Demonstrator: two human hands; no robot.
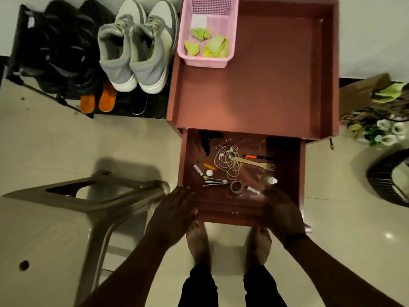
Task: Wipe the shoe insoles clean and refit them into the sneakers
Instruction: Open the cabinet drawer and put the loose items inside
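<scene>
Both hands' grip, left hand (177, 209) and right hand (282, 212), flat-fingered on open drawer (287, 173) front, holding nothing, above tiled floor (132, 140).

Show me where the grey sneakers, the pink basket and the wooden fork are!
grey sneakers (132, 54), head view, on the heel collars of the pair.
pink basket (204, 62), head view, on its near wall.
wooden fork (254, 163), head view, on its handle, in the open drawer.

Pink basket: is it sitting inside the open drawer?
No, the pink basket stands on the cabinet top, while the open drawer lies below it.
</scene>
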